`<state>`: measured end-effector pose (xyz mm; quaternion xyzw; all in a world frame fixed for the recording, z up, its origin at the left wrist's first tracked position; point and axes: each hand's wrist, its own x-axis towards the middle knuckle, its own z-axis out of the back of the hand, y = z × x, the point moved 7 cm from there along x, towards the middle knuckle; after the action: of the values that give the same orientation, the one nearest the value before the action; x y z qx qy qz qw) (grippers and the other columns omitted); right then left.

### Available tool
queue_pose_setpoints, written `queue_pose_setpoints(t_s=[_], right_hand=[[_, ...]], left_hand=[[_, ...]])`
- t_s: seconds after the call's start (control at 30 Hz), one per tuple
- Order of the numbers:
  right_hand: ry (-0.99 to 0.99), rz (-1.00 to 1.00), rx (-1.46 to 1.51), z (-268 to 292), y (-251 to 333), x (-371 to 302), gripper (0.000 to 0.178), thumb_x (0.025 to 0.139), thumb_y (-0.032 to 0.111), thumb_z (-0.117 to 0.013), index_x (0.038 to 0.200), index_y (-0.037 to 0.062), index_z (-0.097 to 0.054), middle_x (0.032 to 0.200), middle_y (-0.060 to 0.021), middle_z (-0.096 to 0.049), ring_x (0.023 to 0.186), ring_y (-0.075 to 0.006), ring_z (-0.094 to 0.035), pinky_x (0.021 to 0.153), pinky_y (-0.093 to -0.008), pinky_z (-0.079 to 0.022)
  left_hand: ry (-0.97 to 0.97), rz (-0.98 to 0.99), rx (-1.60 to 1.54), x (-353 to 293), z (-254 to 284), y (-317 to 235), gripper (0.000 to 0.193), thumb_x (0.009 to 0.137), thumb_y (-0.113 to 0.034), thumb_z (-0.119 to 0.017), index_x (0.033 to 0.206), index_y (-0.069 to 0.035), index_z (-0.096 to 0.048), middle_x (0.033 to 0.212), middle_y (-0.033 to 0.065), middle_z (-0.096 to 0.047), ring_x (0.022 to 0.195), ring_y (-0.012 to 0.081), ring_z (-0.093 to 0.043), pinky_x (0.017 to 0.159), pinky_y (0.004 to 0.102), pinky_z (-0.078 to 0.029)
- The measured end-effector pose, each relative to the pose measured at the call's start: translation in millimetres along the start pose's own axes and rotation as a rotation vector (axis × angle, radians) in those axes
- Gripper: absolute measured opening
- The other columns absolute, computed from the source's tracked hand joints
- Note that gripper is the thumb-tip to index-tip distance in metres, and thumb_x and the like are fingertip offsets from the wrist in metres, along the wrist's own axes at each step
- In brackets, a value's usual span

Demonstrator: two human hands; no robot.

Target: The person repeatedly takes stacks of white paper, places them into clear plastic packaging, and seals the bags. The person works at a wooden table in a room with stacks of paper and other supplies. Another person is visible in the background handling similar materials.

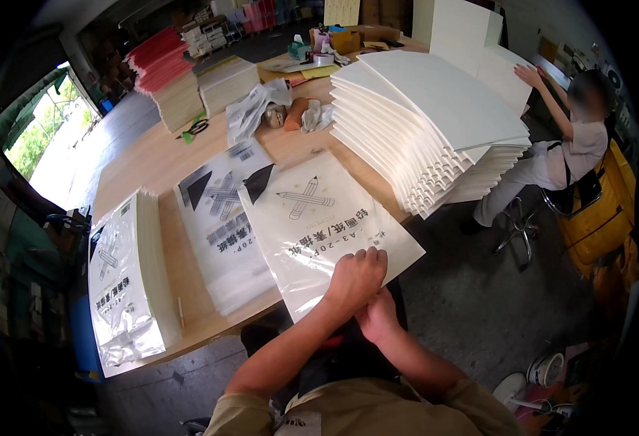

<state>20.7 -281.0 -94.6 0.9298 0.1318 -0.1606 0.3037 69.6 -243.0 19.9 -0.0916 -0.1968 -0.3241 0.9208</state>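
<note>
A clear plastic bag of white drawing paper (319, 225), printed with crossed pencils and a dark corner, lies tilted over the table's near edge. My left hand (359, 277) is closed in a fist on its near edge, knuckles up. Just below and partly behind it, my right hand (379, 316) is at the same edge; its fingers are mostly hidden. Beneath and left of this bag lie flat printed plastic bags (221, 240). Farther left stands a stack of filled paper bags (120, 291) with the same print.
A tall fanned stack of white sheets (436, 109) stands at the right. Farther back are scissors (197, 127), crumpled plastic (254, 109), an orange roll (296, 114) and a red-topped paper stack (163, 80). A seated person (574, 131) handles large white sheets at the far right.
</note>
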Motion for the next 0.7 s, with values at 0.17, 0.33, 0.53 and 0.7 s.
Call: queue_pose_setpoints(t_s=[0.17,0.33,0.53,0.7], right_hand=[[0.000,0.156,0.077,-15,7,-3,0.029,0.097,0.008,-0.059,0.125,0.0081,-0.053,0.113,-0.0038,-0.062,0.105,-0.0159,-0.063,0.088,-0.0336,-0.054],[0.241,0.480,-0.390,-7,12,3,0.023,0.097,0.010,-0.060,0.119,0.0080,-0.055,0.112,-0.0036,-0.062,0.110,-0.0139,-0.060,0.089,-0.0305,-0.051],[0.222,0.299,-0.269,17,3,12,0.030,0.095,0.008,-0.061,0.124,0.0043,-0.054,0.116,-0.0046,-0.061,0.107,-0.0171,-0.061,0.088,-0.0336,-0.052],[0.163,0.213,0.035,-24,24,-14,0.042,0.093,-0.002,-0.060,0.133,0.0056,-0.050,0.120,-0.0048,-0.060,0.107,-0.0194,-0.061,0.086,-0.0372,-0.053]], left_hand=[[-0.005,0.032,-0.039,-10,33,-10,0.013,0.089,-0.016,-0.063,0.084,-0.007,-0.055,0.073,0.0056,-0.057,0.066,0.0207,-0.064,0.055,0.0337,-0.052],[-0.041,-0.097,-0.001,-16,55,-29,0.014,0.080,-0.016,-0.062,0.089,-0.008,-0.057,0.075,0.0030,-0.055,0.070,0.0186,-0.063,0.059,0.0316,-0.049],[-0.011,-0.008,-0.118,-25,79,-15,0.025,0.078,-0.021,-0.069,0.101,-0.011,-0.067,0.090,0.0053,-0.064,0.085,0.0214,-0.064,0.073,0.0350,-0.050],[-0.371,0.374,-0.299,-47,167,110,0.056,0.069,-0.025,-0.089,0.118,-0.009,-0.066,0.117,0.0086,-0.067,0.108,0.0326,-0.062,0.101,0.0435,-0.042]])
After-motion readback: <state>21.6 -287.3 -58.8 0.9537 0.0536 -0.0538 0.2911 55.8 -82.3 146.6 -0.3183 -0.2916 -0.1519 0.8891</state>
